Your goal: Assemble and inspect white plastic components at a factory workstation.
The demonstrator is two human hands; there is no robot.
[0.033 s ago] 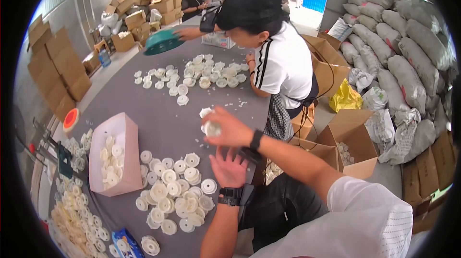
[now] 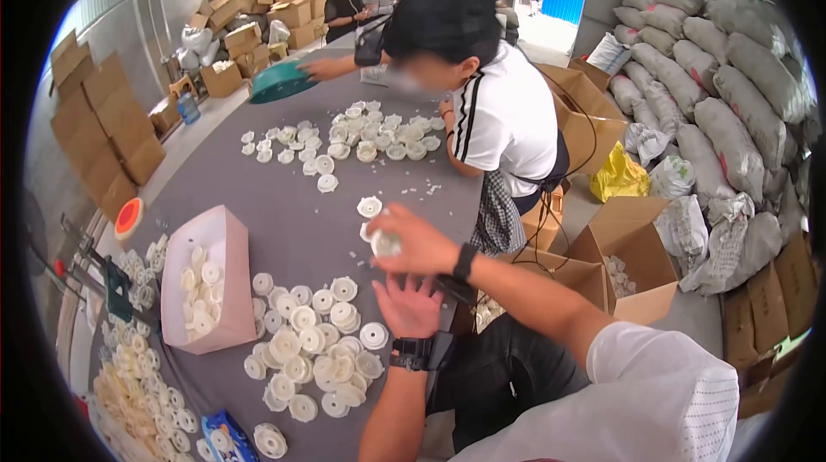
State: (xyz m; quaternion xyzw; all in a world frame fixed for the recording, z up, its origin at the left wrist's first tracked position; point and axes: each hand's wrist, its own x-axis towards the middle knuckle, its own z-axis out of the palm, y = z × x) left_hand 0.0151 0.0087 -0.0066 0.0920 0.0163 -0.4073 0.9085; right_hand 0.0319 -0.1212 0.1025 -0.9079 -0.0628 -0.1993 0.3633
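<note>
My right hand [image 2: 418, 240] is closed around a round white plastic part [image 2: 386, 244], held just above the grey-covered table. Beyond its fingertips, another white plastic part [image 2: 370, 206] rests on the table. Palm up below it, my left hand [image 2: 408, 305] is empty, with its fingers spread. To its left lies a loose heap of white plastic discs [image 2: 303, 317], some stacked on each other. A pale pink box [image 2: 232, 294] farther left has several similar pieces [image 2: 200, 298] inside.
Across the table a co-worker [image 2: 516, 109] leans over another pile of white parts [image 2: 370, 126], holding a green basin [image 2: 280, 82]. A clamp-like metal tool [image 2: 112, 281] and many more parts [image 2: 142, 376] line the left edge. Cardboard boxes [image 2: 632, 255] stand at right.
My right hand has come slightly nearer with the white part, uncovering more of the piece on the table. My left hand has barely moved. The co-worker's green basin has shifted slightly left.
</note>
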